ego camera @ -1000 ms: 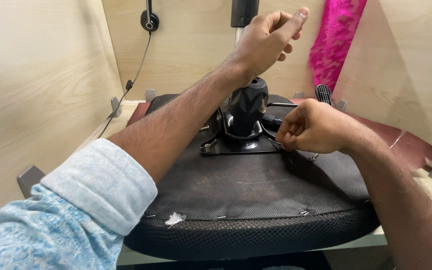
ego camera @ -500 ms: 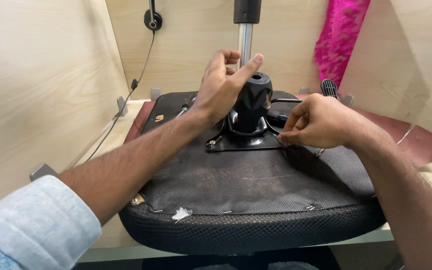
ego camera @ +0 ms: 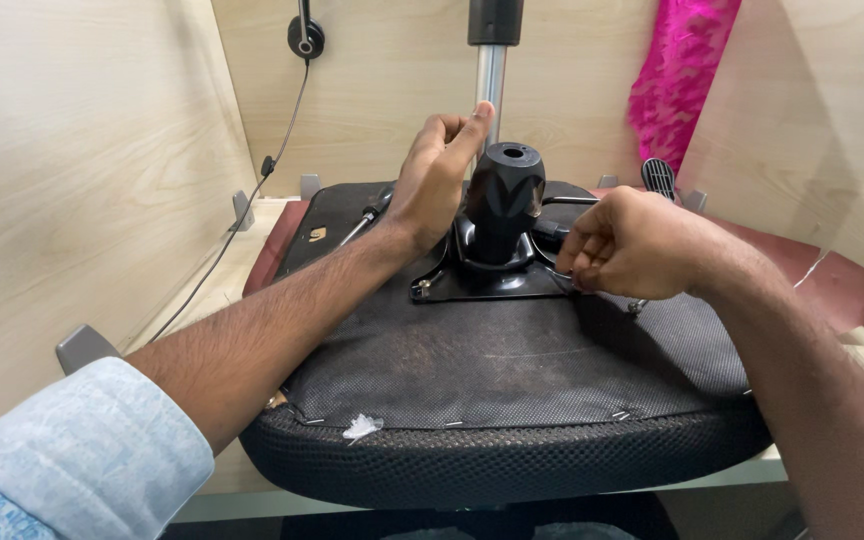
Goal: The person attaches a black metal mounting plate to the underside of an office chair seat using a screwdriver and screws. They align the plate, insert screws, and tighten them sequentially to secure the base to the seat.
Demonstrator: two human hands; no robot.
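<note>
An upturned black office chair seat (ego camera: 512, 400) lies on the desk, its mesh underside facing me. In its middle sits a black metal mounting plate (ego camera: 472, 285) with a black hub (ego camera: 505, 195) rising from it. My left hand (ego camera: 439, 175) hovers just left of the hub, fingers curled in and thumb up, with nothing visible in it. At the plate's right edge, my right hand (ego camera: 632, 245) pinches a small metal part (ego camera: 564, 277). Most of that part is hidden by the fingers.
A chrome pole (ego camera: 490, 85) stands behind the hub. A screwdriver (ego camera: 367, 218) lies on the seat's far left. A headset (ego camera: 304, 35) with its cable hangs on the back panel, and a pink duster (ego camera: 677, 80) hangs at right. Wooden partitions close in both sides.
My left hand came down from high above the hub, rested on top of it half a second ago, and now sits just to its left. My right hand stayed at the plate's edge.
</note>
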